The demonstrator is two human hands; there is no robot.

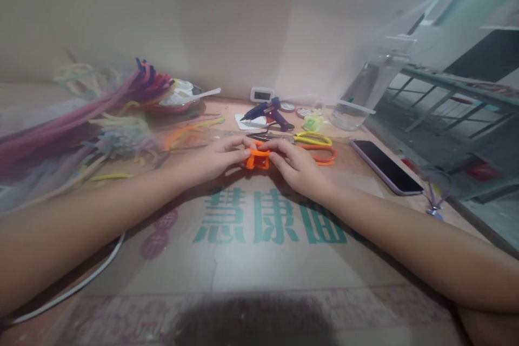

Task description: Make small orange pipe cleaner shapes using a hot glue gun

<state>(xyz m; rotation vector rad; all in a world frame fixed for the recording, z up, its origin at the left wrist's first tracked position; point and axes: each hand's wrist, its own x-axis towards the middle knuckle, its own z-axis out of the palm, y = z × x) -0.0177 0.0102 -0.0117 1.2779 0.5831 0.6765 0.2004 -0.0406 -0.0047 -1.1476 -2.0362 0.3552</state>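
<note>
Between my two hands is a small orange boxy frame, bent from what looks like fuzzy pipe cleaner. My left hand pinches its left side with thumb and forefinger. On the right side, the fingertips of my right hand close on the same frame. Just behind my hands lie scissors with a yellow and an orange handle loop. A dark blue hot glue gun with a small red light rests farther back, its nozzle over a white card.
Bundles of colored pipe cleaners spread over the left side. A phone lies at the right, near the table edge. Clear plastic tub, white digital clock and yellow-green piece stand at the back. A white cable curves at front left.
</note>
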